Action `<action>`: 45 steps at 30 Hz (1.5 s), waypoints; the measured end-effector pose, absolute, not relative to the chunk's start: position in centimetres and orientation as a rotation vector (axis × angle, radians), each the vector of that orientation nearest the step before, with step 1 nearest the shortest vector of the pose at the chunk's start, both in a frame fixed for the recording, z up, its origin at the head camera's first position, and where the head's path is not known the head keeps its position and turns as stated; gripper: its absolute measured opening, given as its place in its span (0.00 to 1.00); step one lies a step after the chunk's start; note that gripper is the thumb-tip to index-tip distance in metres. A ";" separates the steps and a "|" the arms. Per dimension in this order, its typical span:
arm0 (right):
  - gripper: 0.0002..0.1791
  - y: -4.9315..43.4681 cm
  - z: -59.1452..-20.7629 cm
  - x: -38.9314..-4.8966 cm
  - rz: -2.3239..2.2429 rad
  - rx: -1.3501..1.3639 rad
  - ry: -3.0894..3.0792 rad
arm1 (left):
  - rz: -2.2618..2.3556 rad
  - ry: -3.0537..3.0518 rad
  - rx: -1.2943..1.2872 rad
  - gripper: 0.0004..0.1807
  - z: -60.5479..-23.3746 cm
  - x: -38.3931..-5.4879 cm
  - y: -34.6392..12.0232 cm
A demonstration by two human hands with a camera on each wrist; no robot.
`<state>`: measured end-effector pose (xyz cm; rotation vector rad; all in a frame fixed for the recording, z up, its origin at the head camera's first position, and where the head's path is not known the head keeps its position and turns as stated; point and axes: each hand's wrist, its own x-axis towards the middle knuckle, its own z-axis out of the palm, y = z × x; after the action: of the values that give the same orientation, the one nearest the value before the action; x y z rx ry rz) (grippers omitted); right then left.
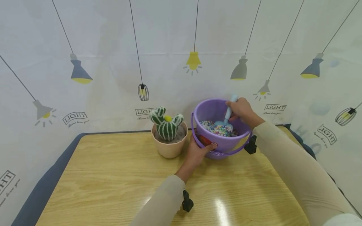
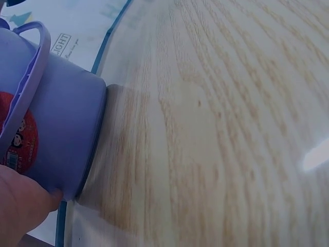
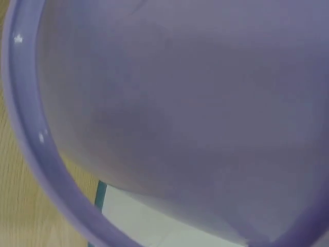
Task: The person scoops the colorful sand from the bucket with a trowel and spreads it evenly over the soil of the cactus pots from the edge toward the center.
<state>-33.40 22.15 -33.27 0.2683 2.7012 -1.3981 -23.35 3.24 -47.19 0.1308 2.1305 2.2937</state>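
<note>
Two grips: the left hand (image 1: 197, 151) clasps the purple bucket (image 1: 227, 143) at one o'clock; the right hand (image 1: 241, 109), fingers curled, holds a light-blue scoop (image 1: 227, 117), seemingly sunk in pastel beads (image 1: 210, 126). Hasty lifting could spill beads toward the crocheted cactus (image 1: 167, 130) at the bucket's nine o'clock.

Bucket (image 2: 69, 121) cropped in wrist views
</note>
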 end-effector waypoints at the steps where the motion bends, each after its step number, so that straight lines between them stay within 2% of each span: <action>1: 0.17 22.2 -33.2 -33.4 -1.414 0.277 2.698 | 2.288 2.132 0.127 0.55 -47.2 -23.4 3.2; 17: 0.11 23.4 -31.9 -33.0 -2.034 0.380 2.295 | 2.280 2.134 0.196 0.55 -46.4 -23.3 2.9; 24: 0.32 24.1 -31.7 -33.0 -2.167 0.440 2.164 | 2.240 2.200 0.155 0.55 -45.8 -22.8 2.7; 33: 0.13 25.1 -31.2 -31.7 -2.309 0.475 1.982 | 2.092 2.276 0.035 0.60 -44.8 -21.3 1.8; 39: 0.12 25.6 -30.9 -30.4 -2.409 0.464 1.828 | 2.059 2.306 0.051 0.59 -43.8 -19.7 1.3; 42: 0.19 26.0 -30.9 -29.9 -2.463 0.476 1.732 | 2.037 2.373 0.075 0.57 -43.4 -18.9 1.2; 45: 0.32 26.3 -31.0 -29.4 -2.514 0.485 1.624 | 2.038 2.399 0.114 0.55 -43.1 -18.1 1.0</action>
<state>-29.42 26.27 -31.01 0.4846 1.6242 -2.5142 -18.10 0.96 -43.08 0.1145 2.3988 2.0378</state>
